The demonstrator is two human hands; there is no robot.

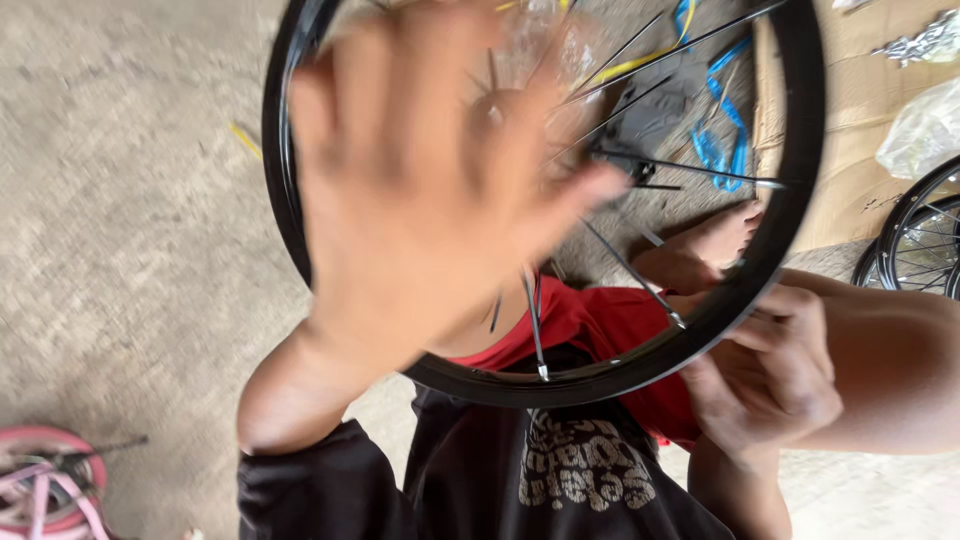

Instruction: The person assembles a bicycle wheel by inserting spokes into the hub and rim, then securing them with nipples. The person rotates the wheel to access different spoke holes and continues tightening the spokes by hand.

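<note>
Over your lap: black spoked wheel rim (780,230) is hanging, tilted, hub up top.
R hand (765,375): you're pinching the rim's lower-right edge, fingers clenched on it.
L hand (420,190): you're spreading it open & blurred across the spokes (630,270), gripping nothing.
Nearer: R hand, rim lying up-left from that grip.

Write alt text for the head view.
A black spoked wheel rim is held over the person's lap, the right hand gripping its lower right edge. The left hand, blurred and spread open, covers the spokes. More wheels lie at right on the concrete floor.
</note>
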